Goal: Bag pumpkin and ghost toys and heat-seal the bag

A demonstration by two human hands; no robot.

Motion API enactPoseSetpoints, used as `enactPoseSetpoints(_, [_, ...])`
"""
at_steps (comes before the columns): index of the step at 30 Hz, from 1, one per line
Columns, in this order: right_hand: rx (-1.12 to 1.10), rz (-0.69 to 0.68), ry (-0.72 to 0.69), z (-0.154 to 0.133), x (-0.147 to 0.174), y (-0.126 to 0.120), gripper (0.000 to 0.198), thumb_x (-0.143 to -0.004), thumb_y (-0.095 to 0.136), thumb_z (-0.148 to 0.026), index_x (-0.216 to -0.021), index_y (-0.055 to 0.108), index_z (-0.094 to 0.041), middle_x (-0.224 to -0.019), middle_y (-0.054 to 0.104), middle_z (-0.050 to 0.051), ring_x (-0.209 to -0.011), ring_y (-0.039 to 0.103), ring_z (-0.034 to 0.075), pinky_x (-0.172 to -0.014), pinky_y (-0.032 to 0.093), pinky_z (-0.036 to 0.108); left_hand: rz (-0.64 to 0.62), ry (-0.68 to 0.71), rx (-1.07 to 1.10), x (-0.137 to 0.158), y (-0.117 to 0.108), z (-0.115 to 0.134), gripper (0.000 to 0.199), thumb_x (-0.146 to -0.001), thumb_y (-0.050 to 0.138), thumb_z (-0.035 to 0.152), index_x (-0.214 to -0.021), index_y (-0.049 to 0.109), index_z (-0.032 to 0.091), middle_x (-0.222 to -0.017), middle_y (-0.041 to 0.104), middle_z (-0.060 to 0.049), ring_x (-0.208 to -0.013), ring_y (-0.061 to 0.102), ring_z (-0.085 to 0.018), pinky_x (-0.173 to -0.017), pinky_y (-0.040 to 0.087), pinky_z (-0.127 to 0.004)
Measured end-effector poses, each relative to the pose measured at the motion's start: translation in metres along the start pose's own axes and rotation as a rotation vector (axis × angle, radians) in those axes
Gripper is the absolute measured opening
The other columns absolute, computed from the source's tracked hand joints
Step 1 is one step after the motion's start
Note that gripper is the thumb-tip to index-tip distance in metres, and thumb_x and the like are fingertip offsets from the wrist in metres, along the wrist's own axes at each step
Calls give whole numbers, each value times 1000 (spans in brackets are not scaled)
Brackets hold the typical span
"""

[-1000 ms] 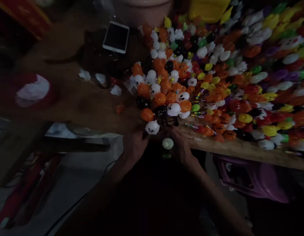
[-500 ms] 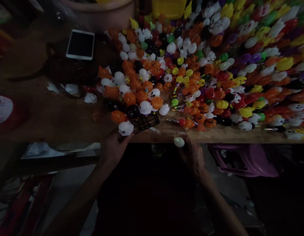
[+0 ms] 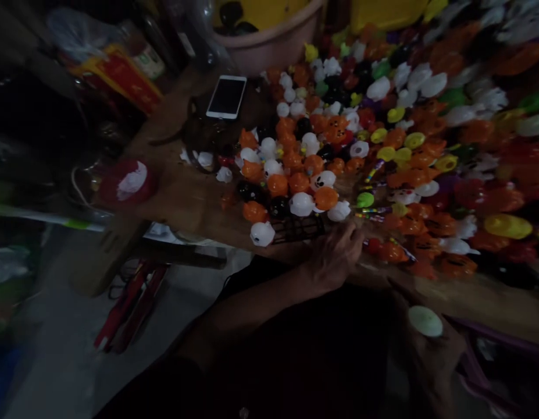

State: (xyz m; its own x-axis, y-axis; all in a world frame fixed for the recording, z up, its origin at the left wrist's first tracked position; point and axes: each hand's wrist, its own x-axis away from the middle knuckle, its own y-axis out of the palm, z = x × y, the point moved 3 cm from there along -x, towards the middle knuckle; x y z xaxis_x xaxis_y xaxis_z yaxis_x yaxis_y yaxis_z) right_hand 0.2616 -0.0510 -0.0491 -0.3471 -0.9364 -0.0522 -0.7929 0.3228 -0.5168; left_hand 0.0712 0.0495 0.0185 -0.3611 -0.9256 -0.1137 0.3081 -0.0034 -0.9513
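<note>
Down low, right hand (image 3: 430,349) grips pale oval toy (image 3: 425,321), long axis level.

White phone (image 3: 226,96), pink basin (image 3: 273,49)

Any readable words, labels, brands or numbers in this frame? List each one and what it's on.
None can be read.
Red and yellow packet at the back left: has print, too blurred to read.
Jar behind it: label too small and dark.
Phone: screen black, no text.
Toy figures: only painted faces, no letters.
</note>
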Motion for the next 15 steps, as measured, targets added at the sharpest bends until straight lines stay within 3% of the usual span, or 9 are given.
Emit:
enactPoseSetpoints(3, [-58,-3,11,-4,4,5,39,-81,76,-54,-96,82,-19,-89,79,9,-79,75,25,-76,61,34,44,3,61,-1,2,-3,27,-103,43,13,-105,70,15,-108,69,-3,-100,72,-14,-82,57,-19])
enactPoseSetpoints(5, [-111,23,4,-19,5,10,33,-81,76,-51,-92,82,-20,-88,79,7,-80,75,24,-79,61,33,80,-15,294,9,-4,-9,23,-103,48,18,-108,70,16,-111,71,-3,-102,72,-14,-90,57,-21])
enactPoseSetpoints(6, [-135,24,3,-29,4,15,31,-82,75,-49,-93,82,-20,-91,79,7,-83,75,24,-82,61,33,70,-62,475,16,-8,-13,21,-102,52,22,-110,71,17,-108,73,-4,-95,73,-15,-87,59,-23])
enactPoseSetpoints(8, [-193,-33,5,-51,1,26,30,-85,71,-47,-98,82,-21,-96,79,7,-87,75,23,-83,61,34,-71,-226,901,34,-13,-22,25,-100,58,30,-115,72,16,-87,74,-4,-70,72,-14,-66,60,-25])
enactPoseSetpoints(11, [-341,-258,11,-84,-4,48,34,-87,68,-49,-102,79,-21,-94,77,7,-87,73,22,-77,61,31,-337,-447,1409,66,-17,-29,46,-95,62,48,-124,68,14,-59,62,3,-45,59,-12,-46,51,-22])
enactPoseSetpoints(15, [-455,-472,-30,-112,-1,70,35,-85,71,-53,-87,76,-19,-88,73,7,-85,69,20,-74,60,28,-298,-523,1616,94,-22,-38,55,-81,73,63,-105,72,13,-57,60,2,-46,57,-10,-45,48,-20])
